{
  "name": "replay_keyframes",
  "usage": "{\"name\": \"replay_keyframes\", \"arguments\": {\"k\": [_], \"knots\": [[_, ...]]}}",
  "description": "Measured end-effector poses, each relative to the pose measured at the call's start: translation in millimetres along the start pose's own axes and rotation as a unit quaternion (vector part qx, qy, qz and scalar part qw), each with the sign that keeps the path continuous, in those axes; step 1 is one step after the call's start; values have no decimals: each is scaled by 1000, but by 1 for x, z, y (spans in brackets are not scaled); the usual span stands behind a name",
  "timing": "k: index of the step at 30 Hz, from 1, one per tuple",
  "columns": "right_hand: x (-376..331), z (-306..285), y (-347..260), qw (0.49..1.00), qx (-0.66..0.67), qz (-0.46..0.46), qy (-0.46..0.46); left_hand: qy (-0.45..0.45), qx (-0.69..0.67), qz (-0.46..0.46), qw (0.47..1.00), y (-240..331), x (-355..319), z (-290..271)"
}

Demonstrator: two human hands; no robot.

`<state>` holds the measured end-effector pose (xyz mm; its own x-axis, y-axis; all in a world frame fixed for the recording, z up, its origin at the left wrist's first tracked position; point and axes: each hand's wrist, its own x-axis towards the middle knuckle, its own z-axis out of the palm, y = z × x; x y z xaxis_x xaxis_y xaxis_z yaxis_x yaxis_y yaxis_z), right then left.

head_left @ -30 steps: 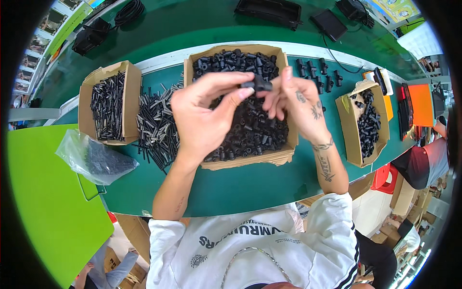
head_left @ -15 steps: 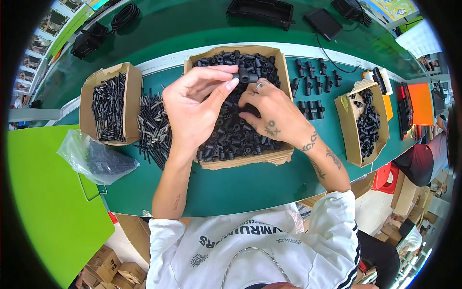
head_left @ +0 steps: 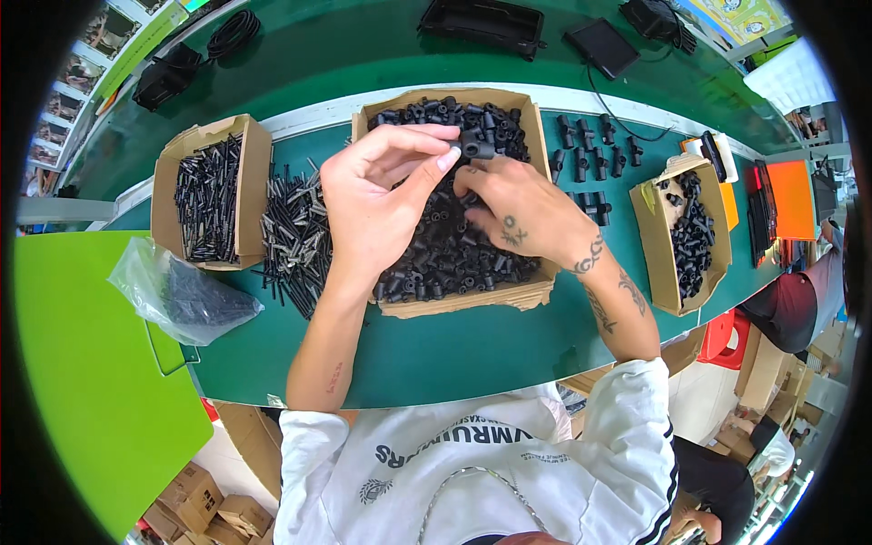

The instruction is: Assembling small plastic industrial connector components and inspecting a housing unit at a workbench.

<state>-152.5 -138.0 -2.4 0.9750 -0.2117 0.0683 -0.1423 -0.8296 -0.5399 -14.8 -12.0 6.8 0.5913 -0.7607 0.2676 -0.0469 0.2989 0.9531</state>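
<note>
My left hand (head_left: 377, 204) pinches a small black tubular fitting (head_left: 476, 146) between thumb and fingertips, over a cardboard box (head_left: 427, 307). Short black fittings (head_left: 445, 259) fill that box in a loose heap. My right hand (head_left: 522, 204) is curled just below and to the right of the held fitting, slightly blurred. Its fingertips are partly hidden, and what they hold, if anything, cannot be made out. Several black fittings (head_left: 581, 163) stand in rows on the green table right of the box.
To the left are a box of thin black rods (head_left: 207, 195), a loose pile of similar rods (head_left: 295, 236) and a clear plastic bag (head_left: 186, 295) with dark contents. A smaller box (head_left: 668, 259) of black parts stands right. A black tray (head_left: 481, 25) lies at the back.
Both hands have shifted slightly to the right with the fitting still in the left. My right hand's fingers have curled differently beneath the fitting.
</note>
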Motion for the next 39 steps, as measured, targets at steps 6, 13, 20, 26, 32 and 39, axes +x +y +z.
{"name": "replay_keyframes", "arguments": {"k": [6,13,20,26,32,39], "knots": [[8,-4,-2,999,5,-10,-48,-2,-4,2,1000,-2,0,-1],[-9,-12,4,939,272,101,185,19,-28,1,999,2,1,-2],[-12,-23,-8,841,489,84,217,8,-102,-57,993,0,0,-1],[-3,-21,2,932,268,90,227,40,-133,-64,988,-2,3,-7],[15,-1,11,991,-2,-28,129,49,-141,-57,987,-1,6,-8],[17,8,14,992,-50,-34,111,55,-130,-56,988,1,7,-13]]}}
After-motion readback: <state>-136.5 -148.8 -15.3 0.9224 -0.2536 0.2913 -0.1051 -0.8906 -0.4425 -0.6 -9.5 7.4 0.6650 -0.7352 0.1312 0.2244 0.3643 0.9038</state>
